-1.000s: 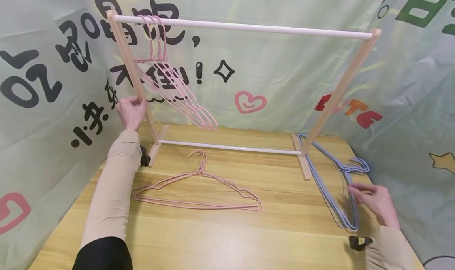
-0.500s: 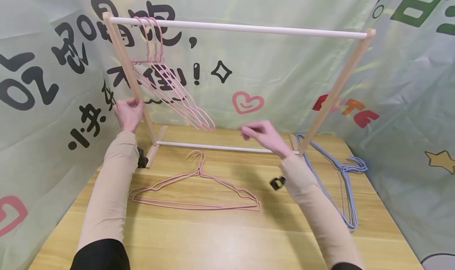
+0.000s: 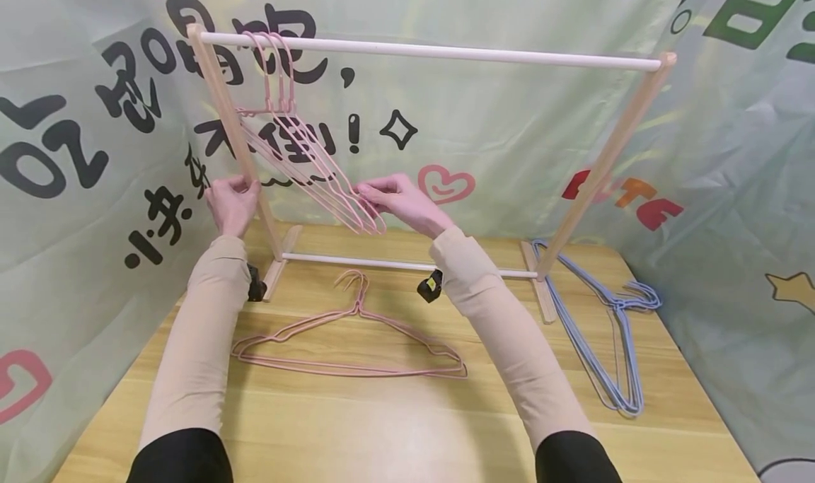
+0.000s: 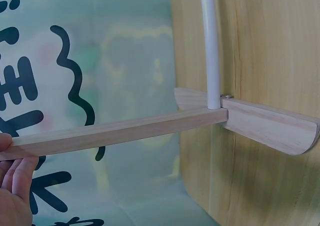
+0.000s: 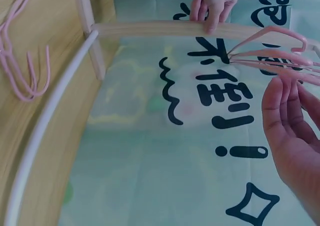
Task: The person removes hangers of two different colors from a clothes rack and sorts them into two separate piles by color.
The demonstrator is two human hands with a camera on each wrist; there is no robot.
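My left hand (image 3: pixel 232 204) grips the left wooden post (image 4: pixel 115 131) of a small clothes rack, thumb on one side and fingers on the other. At the lower right end of several pink hangers (image 3: pixel 318 165), my right hand (image 3: pixel 404 201) pinches the nearest one between thumb and fingers. These hangers hang by their hooks near the left end of the white top rail (image 3: pixel 446 50). Up close in the right wrist view, the right fingertips (image 5: pixel 285 83) sit right at the hanger wires.
Two pink hangers (image 3: pixel 361 306) lie on the wooden table (image 3: pixel 356 433) in front of the rack. Several blue hangers (image 3: pixel 627 348) lie at the right, by the rack's right foot (image 3: pixel 541 295). A low white bar (image 3: pixel 382 262) joins the feet. Printed fabric (image 3: pixel 496 136) encloses the back and sides.
My right hand has moved left from the blue hangers, across the rack, to the hanging pink hangers and now pinches one. The left hand has stayed on the post.
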